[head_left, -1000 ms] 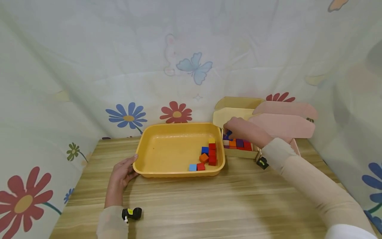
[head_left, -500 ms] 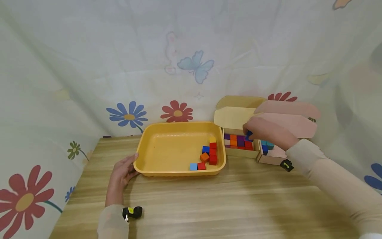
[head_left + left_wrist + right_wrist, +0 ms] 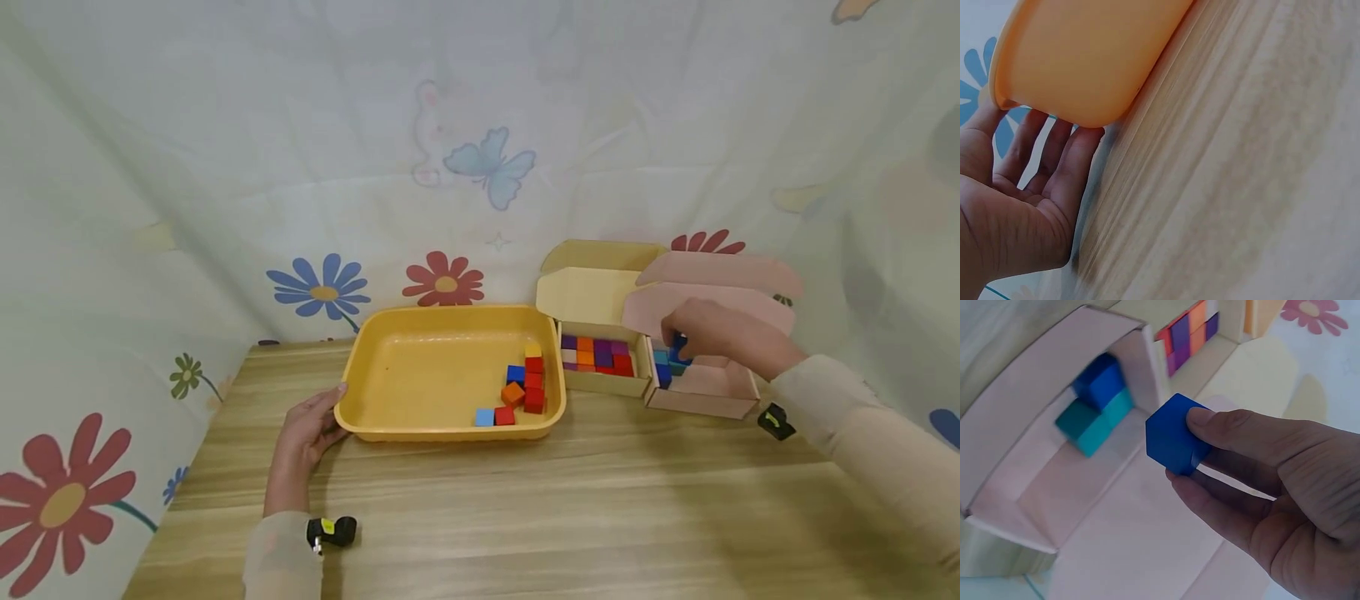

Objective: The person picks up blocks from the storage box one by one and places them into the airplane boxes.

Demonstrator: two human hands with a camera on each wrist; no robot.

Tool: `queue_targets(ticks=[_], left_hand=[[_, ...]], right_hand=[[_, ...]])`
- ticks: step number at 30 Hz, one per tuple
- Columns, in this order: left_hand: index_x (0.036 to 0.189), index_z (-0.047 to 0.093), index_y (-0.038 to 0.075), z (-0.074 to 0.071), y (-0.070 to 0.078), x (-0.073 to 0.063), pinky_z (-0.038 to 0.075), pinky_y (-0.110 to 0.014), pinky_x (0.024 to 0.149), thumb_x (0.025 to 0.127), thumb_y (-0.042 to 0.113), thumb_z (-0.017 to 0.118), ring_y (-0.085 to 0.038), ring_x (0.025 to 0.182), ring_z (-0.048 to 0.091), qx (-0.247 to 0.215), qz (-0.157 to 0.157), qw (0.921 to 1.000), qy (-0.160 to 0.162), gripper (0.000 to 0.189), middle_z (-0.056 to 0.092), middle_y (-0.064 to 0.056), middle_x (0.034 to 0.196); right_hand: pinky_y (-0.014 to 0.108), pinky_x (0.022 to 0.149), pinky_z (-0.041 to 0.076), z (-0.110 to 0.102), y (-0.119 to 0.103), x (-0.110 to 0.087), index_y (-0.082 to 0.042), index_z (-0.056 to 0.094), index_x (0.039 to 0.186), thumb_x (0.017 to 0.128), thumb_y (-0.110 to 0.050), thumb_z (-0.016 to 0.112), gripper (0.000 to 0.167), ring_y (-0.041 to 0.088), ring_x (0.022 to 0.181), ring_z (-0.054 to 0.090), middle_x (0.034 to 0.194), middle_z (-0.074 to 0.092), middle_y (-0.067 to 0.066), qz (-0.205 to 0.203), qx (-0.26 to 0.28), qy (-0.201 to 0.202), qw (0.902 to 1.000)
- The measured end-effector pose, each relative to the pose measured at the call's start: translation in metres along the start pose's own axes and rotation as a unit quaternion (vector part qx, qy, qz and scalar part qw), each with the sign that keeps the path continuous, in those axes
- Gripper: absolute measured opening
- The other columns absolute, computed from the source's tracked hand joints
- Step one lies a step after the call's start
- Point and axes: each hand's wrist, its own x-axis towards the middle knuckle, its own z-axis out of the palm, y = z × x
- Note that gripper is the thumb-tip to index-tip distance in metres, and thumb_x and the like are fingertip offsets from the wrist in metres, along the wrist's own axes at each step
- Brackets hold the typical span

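My right hand (image 3: 720, 333) pinches a blue cube (image 3: 1171, 434) between thumb and fingers, above the open pink box (image 3: 701, 403). Inside that box, the right wrist view shows another blue cube (image 3: 1100, 381) and teal cubes (image 3: 1085, 427) grouped at one end. My left hand (image 3: 309, 429) holds the left end of the yellow tray (image 3: 427, 367), thumb at the rim and fingers against the outer side below it. At the tray's right end lie several red cubes (image 3: 534, 402), an orange one (image 3: 513, 394), a blue one (image 3: 516, 374), a light blue one (image 3: 484, 417) and a yellow one (image 3: 532, 350).
Between the tray and the pink box stands an open pale yellow box (image 3: 607, 384) filled with several purple, orange and red cubes (image 3: 622, 365). Both lids (image 3: 585, 296) lean up against the patterned cloth (image 3: 480, 217) behind. Everything sits on a wood-grain table (image 3: 480, 517).
My right hand has lifted the blue cube out of the pale yellow box and carried it rightward over the pink box. The left hand stays at the tray.
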Motion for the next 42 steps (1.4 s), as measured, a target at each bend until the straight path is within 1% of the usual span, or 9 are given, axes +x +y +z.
queue_targets(ticks=[1, 3, 9, 14, 21, 26, 32, 36, 42], left_hand=[[0.142, 0.056, 0.001, 0.000, 0.000, 0.000, 0.060, -0.032, 0.079, 0.088, 0.038, 0.081, -0.012, 0.091, 0.072, 0.001, -0.002, 1.0000, 0.001, 0.069, 0.076, 0.002, 0.097], [0.144, 0.053, 0.000, 0.000, 0.000, -0.001, 0.060, -0.033, 0.080, 0.090, 0.036, 0.080, -0.012, 0.092, 0.072, 0.001, -0.005, 1.0000, 0.000, 0.071, 0.076, 0.002, 0.098], [0.136, 0.061, 0.003, 0.001, 0.001, -0.004, 0.060, -0.034, 0.079, 0.090, 0.036, 0.080, -0.011, 0.089, 0.072, 0.002, -0.004, 1.0000, 0.005, 0.060, 0.076, 0.003, 0.096], [0.138, 0.059, 0.003, 0.000, 0.003, -0.003, 0.060, -0.033, 0.079, 0.089, 0.035, 0.081, -0.011, 0.089, 0.072, 0.002, -0.003, 1.0000, 0.008, 0.063, 0.076, 0.004, 0.095], [0.119, 0.073, 0.011, -0.002, -0.003, 0.004, 0.060, -0.032, 0.078, 0.088, 0.036, 0.082, -0.011, 0.090, 0.072, -0.003, 0.007, 1.0000, 0.004, 0.041, 0.076, 0.004, 0.096], [0.103, 0.077, 0.018, 0.000, -0.005, 0.004, 0.060, -0.032, 0.077, 0.088, 0.037, 0.082, -0.010, 0.088, 0.072, -0.002, 0.005, 1.0000, 0.008, 0.025, 0.076, 0.004, 0.093], [0.111, 0.075, 0.015, 0.000, -0.004, 0.002, 0.060, -0.032, 0.078, 0.088, 0.038, 0.082, -0.010, 0.089, 0.072, 0.004, 0.003, 0.9999, 0.010, 0.034, 0.076, 0.005, 0.094], [0.113, 0.074, 0.015, 0.000, -0.004, 0.002, 0.060, -0.032, 0.079, 0.087, 0.039, 0.082, -0.011, 0.090, 0.072, 0.007, 0.004, 0.9999, 0.009, 0.036, 0.076, 0.004, 0.095], [0.099, 0.078, 0.019, -0.002, -0.005, 0.004, 0.060, -0.032, 0.077, 0.087, 0.037, 0.082, -0.011, 0.089, 0.072, 0.000, 0.002, 0.9999, 0.012, 0.022, 0.076, 0.003, 0.095]], right_hand=[[0.032, 0.068, 0.051, 0.003, 0.002, 0.000, -0.009, 0.071, 0.082, 0.075, -0.007, 0.090, 0.021, 0.015, 0.072, 0.051, 0.076, 0.062, -0.003, -0.001, 0.067, -0.012, 0.9977], [0.034, 0.068, 0.053, 0.009, 0.007, 0.000, -0.010, 0.070, 0.083, 0.076, -0.007, 0.090, 0.021, 0.015, 0.073, 0.052, 0.077, 0.062, -0.003, 0.000, 0.079, -0.027, 0.9965], [0.032, 0.067, 0.054, 0.023, 0.015, -0.002, -0.009, 0.070, 0.084, 0.079, -0.004, 0.087, 0.018, 0.014, 0.073, 0.052, 0.080, 0.064, -0.002, -0.005, 0.102, -0.066, 0.9926], [0.032, 0.068, 0.055, 0.026, 0.019, -0.002, -0.011, 0.071, 0.083, 0.080, -0.002, 0.085, 0.017, 0.012, 0.073, 0.053, 0.081, 0.066, -0.004, -0.030, 0.110, -0.075, 0.9906], [0.032, 0.069, 0.055, 0.037, 0.024, -0.001, -0.014, 0.074, 0.085, 0.080, -0.006, 0.086, 0.016, 0.012, 0.075, 0.054, 0.080, 0.065, -0.008, -0.026, 0.112, -0.090, 0.9893], [0.031, 0.070, 0.050, 0.043, 0.024, 0.000, -0.019, 0.070, 0.084, 0.075, -0.015, 0.092, 0.024, 0.012, 0.073, 0.050, 0.075, 0.058, -0.010, -0.014, 0.067, -0.079, 0.9945], [0.035, 0.073, 0.048, 0.049, 0.019, 0.007, -0.019, 0.064, 0.086, 0.069, -0.030, 0.096, 0.037, 0.014, 0.075, 0.049, 0.076, 0.054, -0.007, 0.002, 0.005, -0.070, 0.9975], [0.037, 0.075, 0.053, 0.054, 0.019, 0.011, -0.014, 0.065, 0.091, 0.071, -0.027, 0.095, 0.038, 0.015, 0.077, 0.051, 0.079, 0.057, -0.006, 0.008, 0.034, -0.088, 0.9955], [0.044, 0.083, 0.057, 0.065, 0.023, 0.017, -0.006, 0.067, 0.106, 0.073, -0.018, 0.093, 0.043, 0.016, 0.082, 0.056, 0.090, 0.064, -0.004, 0.002, 0.085, -0.100, 0.9913]])
